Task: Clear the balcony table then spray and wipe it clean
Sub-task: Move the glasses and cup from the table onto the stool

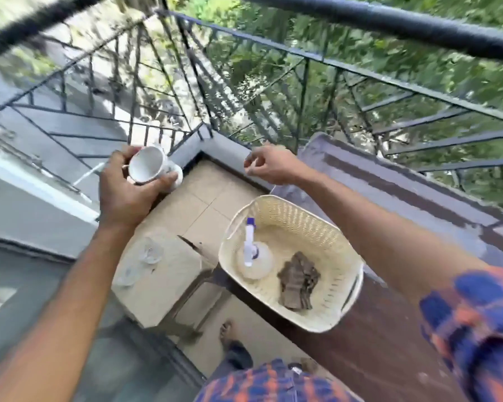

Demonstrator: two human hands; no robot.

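Note:
My left hand point(128, 187) grips a white cup point(147, 165) together with a saucer point(177, 177), held in the air over the balcony's far corner, the cup's mouth tilted toward me. My right hand point(269, 166) hovers above the far end of the dark brown balcony table point(389, 329), fingers loosely curled with nothing in them. On the table's left edge stands a cream woven basket point(325, 227) holding a spray bottle point(253, 256) with a white and purple nozzle and a folded brown cloth point(298, 281).
A small beige stool point(169, 291) with two clear glasses point(150, 252) on it stands left of the table. A black metal railing point(302, 82) encloses the corner, with trees beyond. Tiled floor point(204, 204) lies between stool and railing; my sandalled foot point(233, 343) shows below.

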